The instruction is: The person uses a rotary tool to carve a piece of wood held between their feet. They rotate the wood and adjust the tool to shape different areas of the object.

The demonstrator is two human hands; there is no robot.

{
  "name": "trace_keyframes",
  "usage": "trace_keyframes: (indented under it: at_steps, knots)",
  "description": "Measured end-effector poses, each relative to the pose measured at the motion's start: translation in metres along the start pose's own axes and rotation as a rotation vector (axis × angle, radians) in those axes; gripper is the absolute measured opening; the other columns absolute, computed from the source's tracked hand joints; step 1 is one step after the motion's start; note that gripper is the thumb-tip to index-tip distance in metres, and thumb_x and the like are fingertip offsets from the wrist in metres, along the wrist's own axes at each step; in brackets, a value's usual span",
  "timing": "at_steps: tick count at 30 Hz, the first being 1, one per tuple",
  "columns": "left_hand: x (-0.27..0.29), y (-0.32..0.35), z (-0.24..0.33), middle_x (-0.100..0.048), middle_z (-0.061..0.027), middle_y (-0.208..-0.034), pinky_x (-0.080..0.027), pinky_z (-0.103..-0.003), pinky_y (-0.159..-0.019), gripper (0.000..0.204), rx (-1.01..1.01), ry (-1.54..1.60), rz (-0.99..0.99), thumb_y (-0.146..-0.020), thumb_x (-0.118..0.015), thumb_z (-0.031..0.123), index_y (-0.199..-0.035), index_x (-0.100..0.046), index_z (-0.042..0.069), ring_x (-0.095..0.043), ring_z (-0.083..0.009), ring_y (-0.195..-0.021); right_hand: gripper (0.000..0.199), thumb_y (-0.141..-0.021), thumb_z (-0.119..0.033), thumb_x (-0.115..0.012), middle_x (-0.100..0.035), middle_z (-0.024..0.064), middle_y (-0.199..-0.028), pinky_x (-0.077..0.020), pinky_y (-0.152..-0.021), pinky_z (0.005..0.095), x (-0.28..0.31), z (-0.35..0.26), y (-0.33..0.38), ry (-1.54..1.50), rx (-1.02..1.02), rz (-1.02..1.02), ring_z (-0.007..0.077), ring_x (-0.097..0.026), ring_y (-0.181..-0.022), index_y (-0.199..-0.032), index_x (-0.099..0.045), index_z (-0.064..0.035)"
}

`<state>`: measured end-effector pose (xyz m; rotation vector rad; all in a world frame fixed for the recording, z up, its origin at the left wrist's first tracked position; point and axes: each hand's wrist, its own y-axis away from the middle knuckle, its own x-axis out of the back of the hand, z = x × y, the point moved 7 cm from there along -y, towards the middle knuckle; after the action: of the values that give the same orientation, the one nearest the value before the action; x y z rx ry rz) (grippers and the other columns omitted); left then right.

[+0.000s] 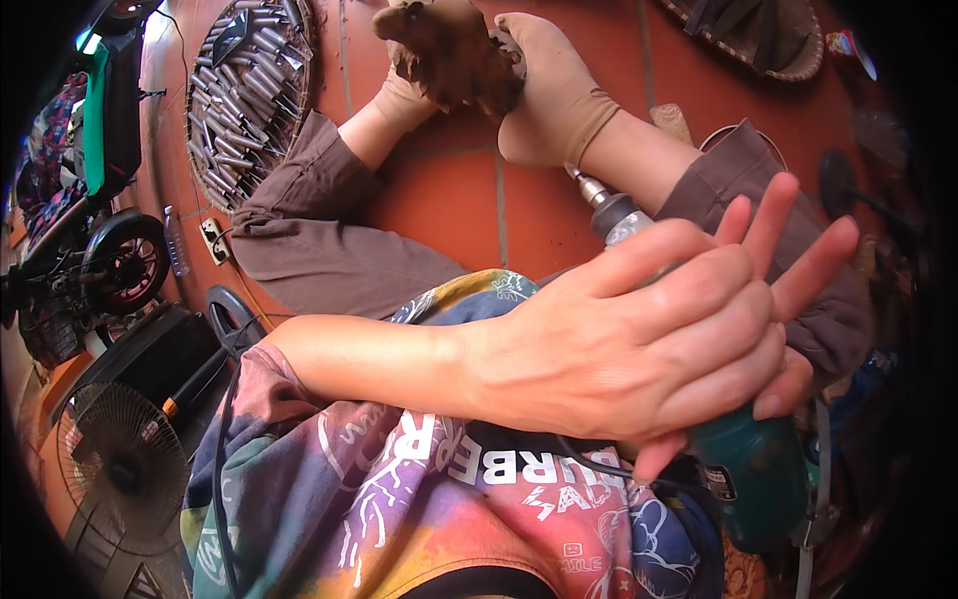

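My left hand reaches across my chest and wraps over a green rotary tool, whose silver chuck and bit point up toward the floor ahead. My right hand lies under the left one against the same tool and is mostly hidden, with some of its fingers stretched out straight. A black cord runs from the tool across my colourful shirt. Facing me, another person in brown sleeves and beige gloves holds a rough brown carved lump with both hands.
A round woven tray full of metal bits lies on the red tiled floor at upper left. Another basket is at upper right. At left are a plastic bottle, a power strip, a scooter wheel and a fan.
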<state>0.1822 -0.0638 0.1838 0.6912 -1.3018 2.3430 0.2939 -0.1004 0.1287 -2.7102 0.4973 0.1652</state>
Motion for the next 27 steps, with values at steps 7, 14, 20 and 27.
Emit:
trace_keyframes:
  at_steps: [7,14,20,27]
  knots:
    - [-0.013,-0.017,-0.016,-0.05,-0.0035,-0.083,-0.049,-0.032,-0.064,0.023,-0.019,-0.151,0.029,-0.063,-0.064,0.023,-0.079,-0.06,0.008,-0.053,-0.0191,-0.074,0.038,-0.106,-0.04,-0.028,-0.039,0.0127,-0.154,-0.0284,-0.122,0.0397,0.022,0.014,0.012,0.138,-0.19,-0.066,0.0301,-0.045,-0.138,-0.104,-0.051,-0.0094]
    - [-0.027,-0.002,-0.047,-0.051,-0.0032,-0.075,-0.049,-0.033,-0.067,0.017,0.021,-0.153,-0.207,-0.071,-0.065,0.019,-0.079,-0.057,0.007,-0.056,-0.0205,-0.074,0.096,-0.079,-0.083,-0.051,-0.055,0.022,-0.138,-0.0302,-0.118,0.0524,0.047,0.045,0.067,-0.412,-0.06,0.371,0.0387,-0.044,-0.137,-0.138,-0.052,-0.0076]
    - [-0.034,0.005,-0.067,-0.054,-0.0037,-0.079,-0.049,-0.034,-0.068,0.015,0.043,-0.162,-0.303,-0.072,-0.063,0.019,-0.082,-0.056,0.01,-0.058,-0.0216,-0.077,0.087,-0.084,-0.069,-0.059,-0.044,0.0273,-0.149,-0.0318,-0.116,0.0559,0.019,0.063,0.045,-0.751,-0.213,0.3,0.0389,-0.042,-0.139,-0.144,-0.047,-0.007]
    - [-0.03,0.009,-0.083,-0.058,-0.0036,-0.081,-0.049,-0.034,-0.066,0.022,0.077,-0.223,-0.347,-0.069,-0.066,0.018,-0.088,-0.06,0.009,-0.06,-0.0216,-0.077,0.073,-0.081,-0.044,-0.067,-0.045,0.022,-0.15,-0.0306,-0.116,0.0564,0.01,0.088,0.043,-0.734,-0.508,0.543,0.0364,-0.041,-0.14,-0.141,-0.05,-0.0058]
